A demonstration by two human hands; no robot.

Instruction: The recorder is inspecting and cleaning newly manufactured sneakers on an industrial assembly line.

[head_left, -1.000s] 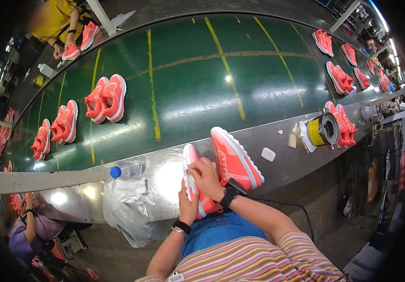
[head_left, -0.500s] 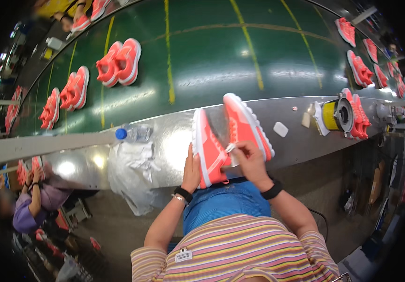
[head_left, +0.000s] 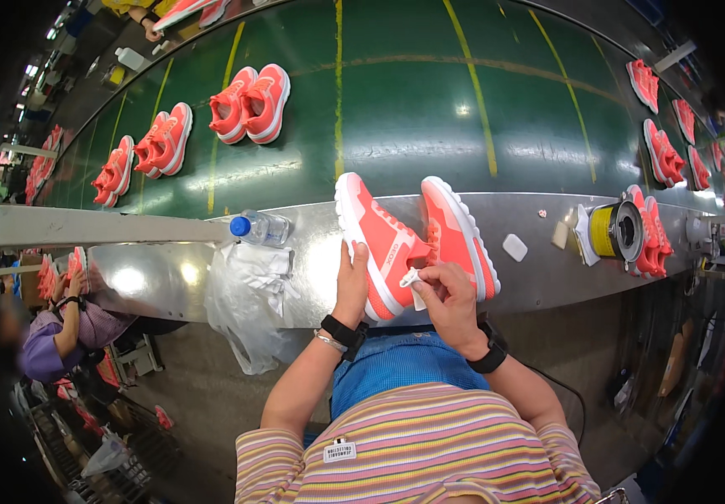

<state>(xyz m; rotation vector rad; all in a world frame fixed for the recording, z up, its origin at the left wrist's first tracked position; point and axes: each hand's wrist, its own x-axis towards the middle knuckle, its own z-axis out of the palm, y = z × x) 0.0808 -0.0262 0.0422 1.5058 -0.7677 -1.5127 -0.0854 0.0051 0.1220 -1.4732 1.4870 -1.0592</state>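
Right grip: our right hand (head_left: 450,307) pinches a white scrap (head_left: 411,279), cloth or paper, at the held shoe's collar; we cannot tell how firmly it touches.
Left grip: our left hand (head_left: 350,281) closes on the outer heel side of the held shoe (head_left: 382,238), which is tilted over the counter, toe away from us.
Second shoe: its mate (head_left: 456,239) is just right of the held shoe, with neither hand on it.
Progress: we judge the handwork under way, the scrap being at the collar; whether the mate is done or left, we cannot tell.
Counter: bare metal (head_left: 539,281) under and around the held shoe; right of it, a white pad (head_left: 514,247) and a yellow-banded can (head_left: 604,232); left, a blue-capped bottle (head_left: 263,228) and white cloths (head_left: 253,273).
Belt: green (head_left: 404,126), beyond the held shoe, carrying coral pairs to its left and right.
Room: well left of the held shoe, a co-worker in purple (head_left: 43,353) handles shoes too.
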